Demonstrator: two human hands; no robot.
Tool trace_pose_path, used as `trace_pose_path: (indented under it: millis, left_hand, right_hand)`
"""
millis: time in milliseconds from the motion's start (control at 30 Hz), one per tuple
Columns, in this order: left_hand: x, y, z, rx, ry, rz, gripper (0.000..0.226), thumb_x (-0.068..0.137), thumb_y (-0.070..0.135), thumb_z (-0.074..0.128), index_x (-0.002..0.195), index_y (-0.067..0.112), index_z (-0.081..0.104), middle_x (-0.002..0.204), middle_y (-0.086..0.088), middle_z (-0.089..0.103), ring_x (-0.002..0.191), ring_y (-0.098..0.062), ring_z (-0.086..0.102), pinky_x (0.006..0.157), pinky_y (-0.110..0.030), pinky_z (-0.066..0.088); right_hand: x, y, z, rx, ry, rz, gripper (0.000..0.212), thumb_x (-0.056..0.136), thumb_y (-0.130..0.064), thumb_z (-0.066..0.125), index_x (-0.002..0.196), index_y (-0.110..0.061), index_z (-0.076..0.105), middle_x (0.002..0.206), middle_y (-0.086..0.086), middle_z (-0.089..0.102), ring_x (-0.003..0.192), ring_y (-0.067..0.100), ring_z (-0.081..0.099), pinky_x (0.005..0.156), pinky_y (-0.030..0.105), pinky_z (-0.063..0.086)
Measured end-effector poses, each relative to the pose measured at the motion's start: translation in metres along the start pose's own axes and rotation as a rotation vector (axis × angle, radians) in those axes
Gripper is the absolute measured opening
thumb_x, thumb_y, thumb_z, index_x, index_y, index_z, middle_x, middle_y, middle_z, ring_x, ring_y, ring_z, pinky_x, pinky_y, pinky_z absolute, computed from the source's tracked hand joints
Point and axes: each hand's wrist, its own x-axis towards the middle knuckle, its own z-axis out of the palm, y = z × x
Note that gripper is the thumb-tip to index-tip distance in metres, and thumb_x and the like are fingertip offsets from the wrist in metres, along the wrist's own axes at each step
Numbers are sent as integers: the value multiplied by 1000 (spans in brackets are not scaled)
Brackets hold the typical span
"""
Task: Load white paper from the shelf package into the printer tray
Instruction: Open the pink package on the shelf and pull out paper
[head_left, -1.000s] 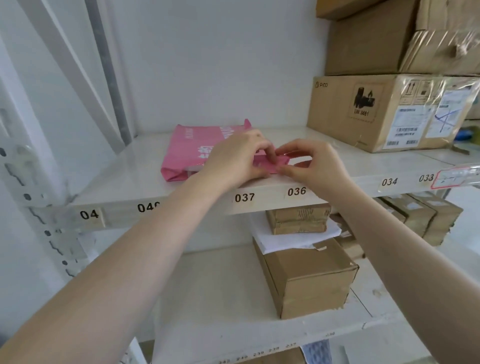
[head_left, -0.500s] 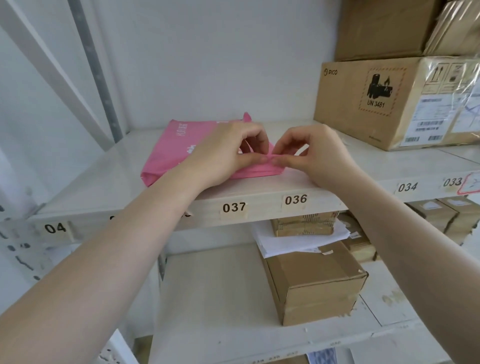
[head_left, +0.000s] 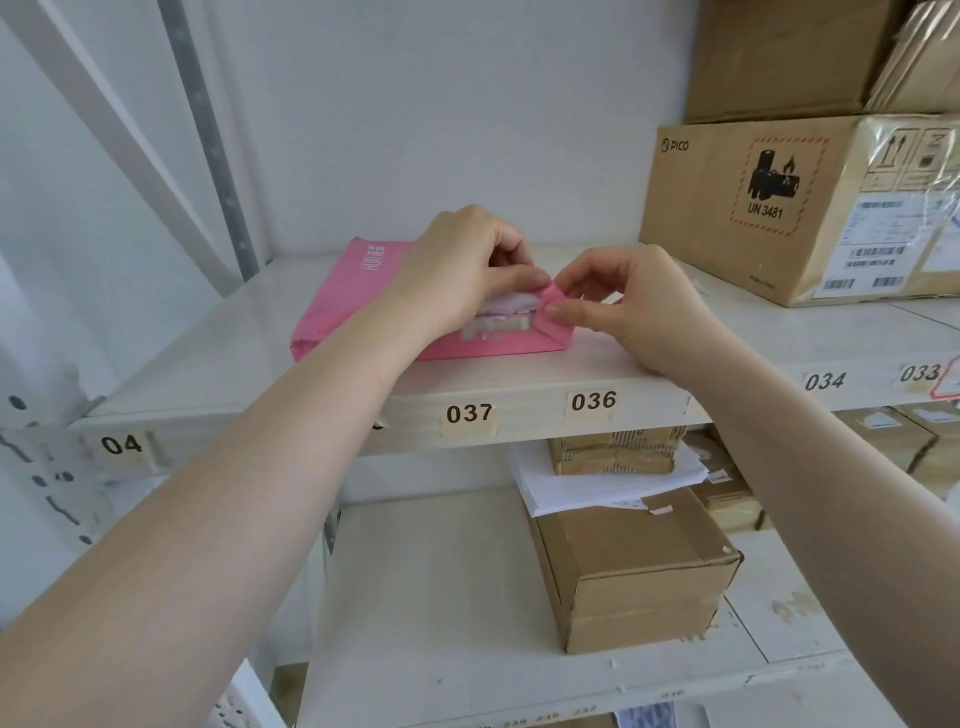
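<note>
A pink paper package (head_left: 349, 291) lies flat on the white shelf (head_left: 519, 379) above labels 037 and 036. Its near end flap is folded open, and white paper (head_left: 506, 306) shows inside. My left hand (head_left: 462, 270) rests on top of the package, thumb and fingers pinching the upper flap. My right hand (head_left: 634, 306) pinches the pink flap corner (head_left: 553, 306) at the package's right end. The printer and its tray are not in view.
A large cardboard box (head_left: 789, 208) marked UN 3481 stands on the same shelf to the right, with more boxes stacked on it. On the lower shelf sit a taped cardboard box (head_left: 634, 577), loose white sheets (head_left: 597, 483) and smaller boxes. A grey upright (head_left: 208, 135) runs at the left.
The package's near end flap has been pulled open, exposing white paper inside. Both hands stay on the flap, the right one now drawing its corner apart from the left.
</note>
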Motion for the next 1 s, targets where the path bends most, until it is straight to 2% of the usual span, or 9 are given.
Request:
trace_pose_path:
  millis: [100,200,267,333,400,467,600,833,1000]
  left_hand:
    - [-6,-3,0,-75,-7,12,19,75,35,76,75,17,68,52,11,57,45,4,45,48,-11,32]
    - [-18,-3,-4,-174,2,83,19,73,34,77,77,22,63,80,9,70,72,3,62,64,-8,41]
    - [-24,-2,-7,-135,-47,140,17,71,38,78,77,25,68,99,10,68,93,0,62,73,-10,44]
    - [-29,-3,-6,-21,-61,180,12,71,36,78,80,28,74,107,10,63,103,-5,57,83,-20,47]
    - [-32,-3,-2,127,4,209,6,74,34,76,80,31,75,110,11,61,105,-9,53,84,-29,47]
    - [-34,-2,1,243,83,226,4,75,35,75,78,33,74,111,13,61,102,-11,53,80,-29,43]
    - [-34,-2,4,266,153,191,13,70,40,77,76,29,71,108,16,64,100,-13,57,77,-33,46]
    - [-31,-2,2,18,60,73,19,65,41,81,72,25,74,111,18,63,105,-2,58,87,-29,46]
    - [-37,0,-2,-66,-100,91,11,65,36,83,67,30,74,117,18,59,107,-1,53,89,-23,44]
  right_hand:
    - [6,0,3,34,24,29,14,75,-22,76,81,-9,74,70,7,67,60,9,51,58,22,42]
    - [6,3,3,101,9,77,11,78,-20,74,82,-10,74,71,7,66,64,9,53,55,18,43]
    - [6,5,2,141,5,100,9,79,-19,73,84,-12,74,72,5,67,64,7,55,55,16,43]
    - [6,7,2,167,-3,117,9,80,-19,72,84,-12,74,70,1,67,63,4,56,55,14,43]
    - [7,8,2,193,-14,140,10,80,-19,72,85,-11,74,70,-1,66,61,2,55,55,14,43]
    - [7,8,2,210,-21,163,10,81,-19,71,86,-11,74,70,-1,66,61,2,55,55,14,42]
    - [7,7,2,219,-29,183,5,83,-20,68,82,-18,73,71,-2,66,60,-1,56,56,15,43]
    - [4,-3,8,134,-43,194,33,68,-40,80,79,-11,71,70,6,60,60,12,47,56,24,37]
    - [2,-5,7,98,-61,209,16,72,-18,77,79,-7,68,66,7,65,66,18,54,63,28,39]
